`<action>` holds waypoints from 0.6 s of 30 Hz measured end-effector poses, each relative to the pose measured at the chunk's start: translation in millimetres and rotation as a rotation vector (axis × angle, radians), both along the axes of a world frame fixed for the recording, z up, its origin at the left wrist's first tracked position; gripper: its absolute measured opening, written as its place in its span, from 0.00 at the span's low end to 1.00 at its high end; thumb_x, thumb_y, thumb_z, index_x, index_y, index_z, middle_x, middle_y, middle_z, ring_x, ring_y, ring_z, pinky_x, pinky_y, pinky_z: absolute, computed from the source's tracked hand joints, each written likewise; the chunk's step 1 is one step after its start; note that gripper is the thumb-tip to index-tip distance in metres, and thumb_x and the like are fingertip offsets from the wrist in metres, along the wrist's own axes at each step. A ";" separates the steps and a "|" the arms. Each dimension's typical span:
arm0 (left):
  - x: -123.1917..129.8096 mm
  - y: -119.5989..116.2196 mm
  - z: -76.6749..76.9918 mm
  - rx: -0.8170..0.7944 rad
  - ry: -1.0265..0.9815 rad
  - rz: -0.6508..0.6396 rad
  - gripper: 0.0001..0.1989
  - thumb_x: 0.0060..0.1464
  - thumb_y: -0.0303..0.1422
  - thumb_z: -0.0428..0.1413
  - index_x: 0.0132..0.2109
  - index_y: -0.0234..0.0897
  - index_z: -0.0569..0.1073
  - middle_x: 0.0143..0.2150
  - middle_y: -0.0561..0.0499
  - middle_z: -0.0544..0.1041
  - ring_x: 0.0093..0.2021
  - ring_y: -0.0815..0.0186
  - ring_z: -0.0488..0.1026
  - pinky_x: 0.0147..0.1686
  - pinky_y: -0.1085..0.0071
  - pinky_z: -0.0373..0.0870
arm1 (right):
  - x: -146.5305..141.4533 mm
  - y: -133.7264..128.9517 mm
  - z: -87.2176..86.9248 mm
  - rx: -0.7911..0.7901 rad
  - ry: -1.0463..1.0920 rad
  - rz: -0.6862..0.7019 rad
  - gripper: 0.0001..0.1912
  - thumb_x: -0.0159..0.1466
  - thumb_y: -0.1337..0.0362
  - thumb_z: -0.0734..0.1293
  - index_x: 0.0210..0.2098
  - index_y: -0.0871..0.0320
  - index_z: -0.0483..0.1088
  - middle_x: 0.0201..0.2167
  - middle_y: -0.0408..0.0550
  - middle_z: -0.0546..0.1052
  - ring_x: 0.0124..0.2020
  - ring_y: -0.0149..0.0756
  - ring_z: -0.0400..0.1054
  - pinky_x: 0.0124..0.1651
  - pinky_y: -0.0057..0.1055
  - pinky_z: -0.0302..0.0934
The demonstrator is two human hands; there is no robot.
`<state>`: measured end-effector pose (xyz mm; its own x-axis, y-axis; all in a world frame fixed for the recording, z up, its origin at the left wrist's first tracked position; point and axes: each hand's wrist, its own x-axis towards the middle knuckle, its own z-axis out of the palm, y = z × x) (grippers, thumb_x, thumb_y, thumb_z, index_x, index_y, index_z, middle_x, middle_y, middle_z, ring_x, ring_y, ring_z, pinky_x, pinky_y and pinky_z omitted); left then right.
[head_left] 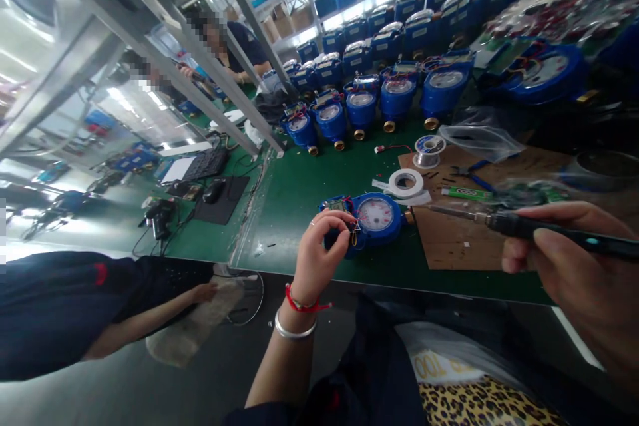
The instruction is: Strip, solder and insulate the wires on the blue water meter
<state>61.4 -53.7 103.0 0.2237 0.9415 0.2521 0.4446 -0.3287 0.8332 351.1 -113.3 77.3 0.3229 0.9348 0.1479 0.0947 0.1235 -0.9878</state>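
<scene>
A blue water meter point(375, 215) lies on the green bench top, its round dial facing up and its brass fitting pointing right. My left hand point(322, 246) is closed in a pinch at the meter's left end, on thin wires point(354, 233) beside a small circuit board. The fingers partly hide the board. In my right hand point(574, 259) is a soldering iron point(529, 225), held like a pen. Its tip points left, close to the brass fitting and apart from the wires.
Behind the meter are a roll of white tape point(405, 182) and a solder spool point(429, 152). Pliers point(472, 174) lie on a brown board point(449, 246). Several blue meters point(361, 103) stand in rows farther back. A co-worker point(74, 313) sits at left, near a keyboard point(200, 163).
</scene>
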 end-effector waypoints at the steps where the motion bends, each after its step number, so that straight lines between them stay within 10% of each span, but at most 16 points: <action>1: -0.6 0.3 0.6 -0.007 0.002 -0.001 0.05 0.58 0.26 0.53 0.33 0.38 0.69 0.44 0.46 0.77 0.48 0.61 0.73 0.53 0.61 0.66 | -4.8 2.1 1.4 0.014 0.039 0.047 0.09 0.62 0.61 0.67 0.42 0.52 0.70 0.23 0.43 0.72 0.22 0.35 0.69 0.25 0.33 0.66; 18: -5.8 3.7 1.8 -0.025 -0.001 -0.033 0.05 0.59 0.25 0.52 0.35 0.38 0.69 0.45 0.47 0.77 0.48 0.62 0.73 0.52 0.62 0.68 | -46.0 22.4 -1.0 0.042 -0.038 0.461 0.09 0.66 0.63 0.64 0.47 0.51 0.66 0.23 0.40 0.74 0.23 0.31 0.70 0.25 0.26 0.66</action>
